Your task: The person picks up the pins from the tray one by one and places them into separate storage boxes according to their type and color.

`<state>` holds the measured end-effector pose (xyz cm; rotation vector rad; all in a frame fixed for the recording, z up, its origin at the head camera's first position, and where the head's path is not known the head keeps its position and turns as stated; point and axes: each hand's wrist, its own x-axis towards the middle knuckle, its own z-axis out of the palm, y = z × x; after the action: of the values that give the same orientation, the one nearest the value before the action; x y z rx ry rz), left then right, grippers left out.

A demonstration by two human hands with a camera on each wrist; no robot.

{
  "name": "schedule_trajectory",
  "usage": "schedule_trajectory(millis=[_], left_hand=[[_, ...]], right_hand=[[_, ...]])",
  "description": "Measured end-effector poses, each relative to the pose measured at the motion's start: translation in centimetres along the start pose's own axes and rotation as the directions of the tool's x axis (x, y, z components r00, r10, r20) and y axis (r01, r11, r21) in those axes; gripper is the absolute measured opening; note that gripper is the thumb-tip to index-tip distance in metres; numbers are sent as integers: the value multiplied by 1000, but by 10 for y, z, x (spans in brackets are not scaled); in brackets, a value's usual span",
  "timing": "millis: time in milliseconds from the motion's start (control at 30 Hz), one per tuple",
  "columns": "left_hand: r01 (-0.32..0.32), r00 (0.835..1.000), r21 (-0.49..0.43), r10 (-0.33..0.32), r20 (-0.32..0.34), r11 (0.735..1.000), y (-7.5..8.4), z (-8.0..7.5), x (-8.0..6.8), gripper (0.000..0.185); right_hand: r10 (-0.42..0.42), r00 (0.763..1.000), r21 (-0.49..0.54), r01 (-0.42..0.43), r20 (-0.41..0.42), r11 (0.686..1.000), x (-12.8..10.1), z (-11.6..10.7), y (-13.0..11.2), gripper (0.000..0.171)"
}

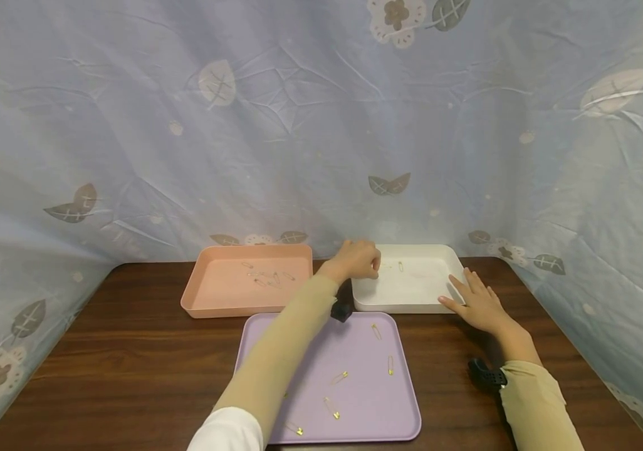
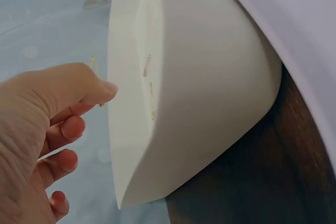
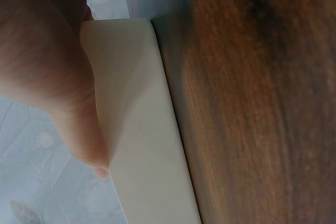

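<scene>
My left hand (image 1: 374, 265) reaches across to the back left corner of a white tray (image 1: 406, 307). In the left wrist view its thumb and forefinger (image 2: 100, 90) pinch a thin gold safety pin (image 2: 93, 61) just above the white tray's rim (image 2: 121, 129). Two more pins (image 2: 147, 66) lie inside that tray. My right hand (image 1: 470, 297) rests flat on the tray's front right corner, fingers straight; in the right wrist view the thumb (image 3: 86, 145) lies along the tray wall (image 3: 142, 129).
A purple tray (image 1: 366, 401) with several gold safety pins (image 1: 339, 377) lies in front. A pink tray (image 1: 231, 310) at the back left holds several pins. Everything stands on a dark wooden table (image 1: 130, 363). Leaf-printed blue cloth (image 1: 299, 125) hangs behind and at both sides.
</scene>
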<state>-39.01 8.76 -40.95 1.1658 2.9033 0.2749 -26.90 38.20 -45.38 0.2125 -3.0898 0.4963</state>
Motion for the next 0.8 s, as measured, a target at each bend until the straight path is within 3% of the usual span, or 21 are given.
schedule_trajectory(millis=[500, 800], left_hand=[[69, 997, 65, -66, -42, 995, 2, 5, 7, 8], [81, 994, 75, -75, -74, 994, 5, 5, 8, 11]], right_hand=[[-1, 1000, -9, 1, 2, 1000, 1, 0, 0, 79], [1, 1000, -13, -1, -4, 1000, 1, 0, 0, 78]])
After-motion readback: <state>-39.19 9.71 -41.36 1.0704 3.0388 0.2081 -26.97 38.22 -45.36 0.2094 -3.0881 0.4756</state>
